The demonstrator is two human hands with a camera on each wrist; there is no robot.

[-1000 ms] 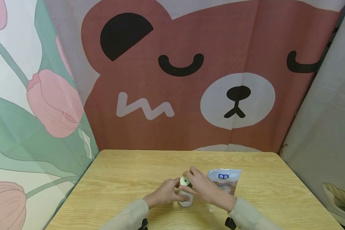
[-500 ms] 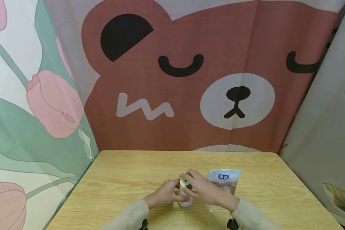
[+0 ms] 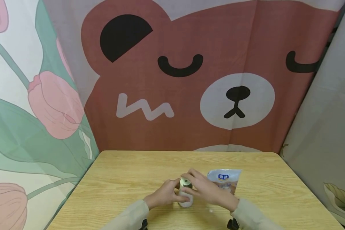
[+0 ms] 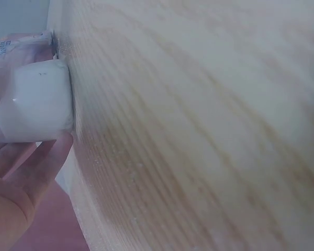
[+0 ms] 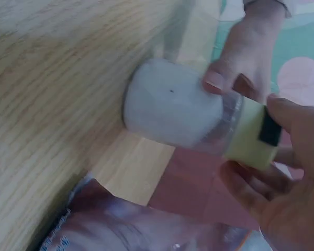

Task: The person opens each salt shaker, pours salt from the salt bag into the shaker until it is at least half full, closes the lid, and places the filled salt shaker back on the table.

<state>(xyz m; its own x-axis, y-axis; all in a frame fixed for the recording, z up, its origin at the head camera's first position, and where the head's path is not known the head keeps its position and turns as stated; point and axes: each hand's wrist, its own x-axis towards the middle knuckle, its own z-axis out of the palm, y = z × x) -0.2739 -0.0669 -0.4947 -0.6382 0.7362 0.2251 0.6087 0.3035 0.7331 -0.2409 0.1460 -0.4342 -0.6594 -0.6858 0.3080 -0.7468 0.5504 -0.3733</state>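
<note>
A small clear jar (image 3: 186, 200) of white powder stands upright on the table in front of the person. Its pale yellow-green lid (image 3: 185, 182) is on top, with a dark patch on the side. The left hand (image 3: 164, 193) grips the jar's body, thumb across the near side, as the right wrist view also shows at the jar (image 5: 172, 107). Fingers and thumb of the right hand (image 3: 205, 189) curl round the lid (image 5: 247, 133). In the left wrist view, the jar (image 4: 42, 99) sits against the left hand's fingers (image 4: 44, 157).
Just behind and right of the right hand, a white and brown printed bag (image 3: 225, 177) stands upright. The wooden tabletop (image 3: 132, 169) reaches back to a bear-print cloth (image 3: 137, 134). A few small white specks (image 3: 211, 210) lie near the right wrist.
The right hand has shifted slightly over the lid, its thumb now higher. The dark patch on the lid has turned further toward the head camera. The left hand and jar body stay put.
</note>
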